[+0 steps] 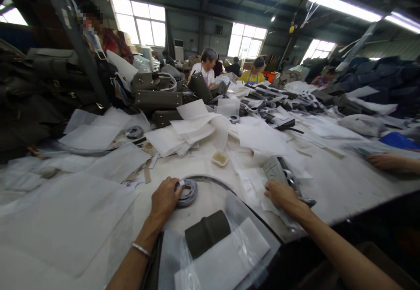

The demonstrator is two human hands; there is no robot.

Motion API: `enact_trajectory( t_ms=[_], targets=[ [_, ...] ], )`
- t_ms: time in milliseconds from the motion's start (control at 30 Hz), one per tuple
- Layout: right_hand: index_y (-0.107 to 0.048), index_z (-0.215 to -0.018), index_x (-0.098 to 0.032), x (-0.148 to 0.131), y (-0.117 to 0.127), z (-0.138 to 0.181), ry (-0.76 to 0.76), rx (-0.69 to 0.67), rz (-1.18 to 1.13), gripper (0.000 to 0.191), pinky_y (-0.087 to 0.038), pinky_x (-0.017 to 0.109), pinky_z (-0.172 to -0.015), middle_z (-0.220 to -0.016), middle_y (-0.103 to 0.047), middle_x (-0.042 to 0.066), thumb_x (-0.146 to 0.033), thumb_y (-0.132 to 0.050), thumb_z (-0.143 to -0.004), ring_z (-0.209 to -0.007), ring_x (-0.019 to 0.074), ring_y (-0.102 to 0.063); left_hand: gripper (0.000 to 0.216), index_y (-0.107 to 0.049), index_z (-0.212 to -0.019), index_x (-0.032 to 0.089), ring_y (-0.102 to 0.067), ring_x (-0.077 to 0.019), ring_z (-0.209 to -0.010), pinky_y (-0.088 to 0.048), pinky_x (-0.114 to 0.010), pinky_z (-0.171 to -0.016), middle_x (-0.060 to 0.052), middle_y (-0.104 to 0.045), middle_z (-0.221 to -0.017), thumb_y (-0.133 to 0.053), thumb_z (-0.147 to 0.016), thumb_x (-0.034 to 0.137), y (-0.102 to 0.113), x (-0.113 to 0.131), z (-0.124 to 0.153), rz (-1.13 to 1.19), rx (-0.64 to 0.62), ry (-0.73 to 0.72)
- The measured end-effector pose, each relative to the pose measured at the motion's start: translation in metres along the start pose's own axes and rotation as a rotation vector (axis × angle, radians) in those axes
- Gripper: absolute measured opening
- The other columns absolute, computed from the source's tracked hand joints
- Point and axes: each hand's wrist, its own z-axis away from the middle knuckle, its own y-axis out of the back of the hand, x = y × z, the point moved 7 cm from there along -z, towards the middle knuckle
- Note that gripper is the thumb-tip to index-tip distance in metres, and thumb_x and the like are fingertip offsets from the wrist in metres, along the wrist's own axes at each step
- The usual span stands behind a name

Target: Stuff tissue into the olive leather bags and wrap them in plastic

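My left hand [166, 197] is closed on a coiled strap [188, 193] in a greyish wrapping, which lies on the table. From the coil, a wrapped length of strap curves right and down to a dark olive handbag [208, 233] at the front edge. Clear plastic and a white paper sheet [226, 255] partly cover the bag. My right hand [280, 194], fingers curled, rests against the lower left side of a grey tape dispenser [276, 168] with dark marks written on it. My right fingertips are slightly blurred.
White sheets [92, 211] spread over the table's left side. A small tray [219, 158] sits near the middle, with another wrapped coil [134, 132] behind left. Dark bags [159, 100] are piled farther back. At right, a co-worker's hand [387, 161] rests by plastic.
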Motion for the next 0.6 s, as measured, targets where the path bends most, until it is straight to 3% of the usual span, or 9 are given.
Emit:
enact_trajectory(
  t_ms=[167, 267, 433, 600],
  targets=[
    [-0.070, -0.091, -0.011, -0.015, 0.012, -0.005, 0.045, 0.010, 0.047, 0.015, -0.046, 0.040, -0.072, -0.099, -0.071, 0.019, -0.013, -0.057, -0.085, -0.093, 0.0362, -0.068, 0.015, -0.062, -0.104, 0.023, -0.057, -0.0184, -0.107, -0.042, -0.026, -0.086, -0.003, -0.064, -0.107, -0.054, -0.093, 0.028, -0.003, -0.002, 0.002, 0.026, 0.017, 0.015],
    [-0.069, -0.098, -0.016, -0.049, 0.037, -0.013, 0.118, 0.095, 0.020, 0.019, -0.044, 0.035, -0.069, -0.105, -0.070, 0.013, -0.021, -0.052, -0.092, -0.092, 0.0309, -0.069, 0.014, -0.063, -0.103, 0.023, -0.057, -0.0172, -0.107, -0.041, -0.026, -0.088, -0.002, -0.064, -0.106, -0.055, -0.092, 0.027, -0.004, -0.004, 0.003, 0.035, 0.035, 0.018],
    [-0.071, -0.092, -0.022, -0.161, 0.075, -0.022, 0.465, 0.223, -0.123, 0.025, -0.043, 0.029, -0.070, -0.097, -0.071, 0.005, -0.028, -0.047, -0.096, -0.086, 0.0207, -0.067, 0.011, -0.063, -0.100, 0.023, -0.058, -0.0168, -0.103, -0.042, -0.026, -0.087, -0.002, -0.065, -0.104, -0.058, -0.090, 0.026, -0.005, -0.005, 0.004, 0.059, 0.048, 0.023],
    [-0.073, -0.093, -0.022, -0.295, 0.091, -0.028, 0.824, 0.166, -0.182, 0.022, -0.044, 0.025, -0.076, -0.095, -0.072, 0.004, -0.026, -0.051, -0.094, -0.087, 0.0173, -0.066, 0.013, -0.064, -0.098, 0.022, -0.059, -0.0187, -0.102, -0.045, -0.028, -0.087, -0.002, -0.066, -0.103, -0.060, -0.087, 0.026, -0.009, -0.007, 0.004, 0.095, 0.072, 0.021]
  ],
)
